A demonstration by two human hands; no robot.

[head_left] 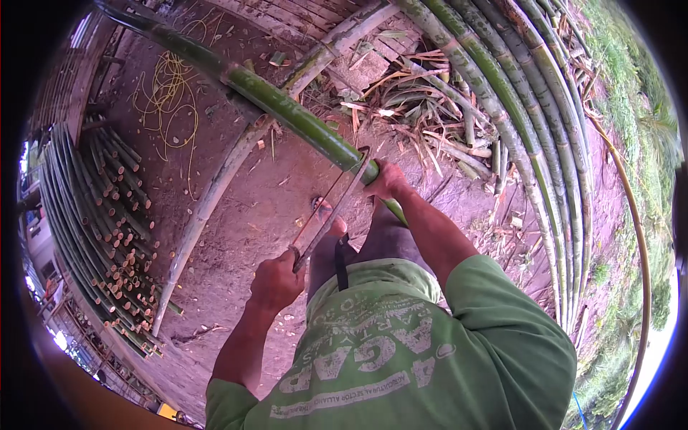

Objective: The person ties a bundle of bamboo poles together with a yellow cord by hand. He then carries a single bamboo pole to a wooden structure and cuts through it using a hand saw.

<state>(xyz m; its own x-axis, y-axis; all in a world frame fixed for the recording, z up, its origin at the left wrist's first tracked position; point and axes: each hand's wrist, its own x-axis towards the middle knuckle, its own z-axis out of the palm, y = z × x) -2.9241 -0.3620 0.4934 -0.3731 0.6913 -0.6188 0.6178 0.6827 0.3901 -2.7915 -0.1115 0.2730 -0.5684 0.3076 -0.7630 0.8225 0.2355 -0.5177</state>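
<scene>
My left hand (278,283) is closed around the handle of a hacksaw (330,206) with a long thin frame. The far end of the saw lies against a thick green bamboo pole (290,115), close to the pole's near end. Just beyond the saw, my right hand (387,179) grips that same end of the bamboo. Part of the pole's end shows below the right hand, by my thigh. Farther up, the pole rests across a slanting, weathered bamboo support (215,190). Whether the blade has cut into the bamboo cannot be made out.
Long bamboo poles (512,107) curve along the right side. A stack of cut poles (118,244) lies at the left, ends facing me. Split scraps (448,118) pile up ahead on the dirt ground (236,244). Tangled yellow cord (172,100) lies at the upper left.
</scene>
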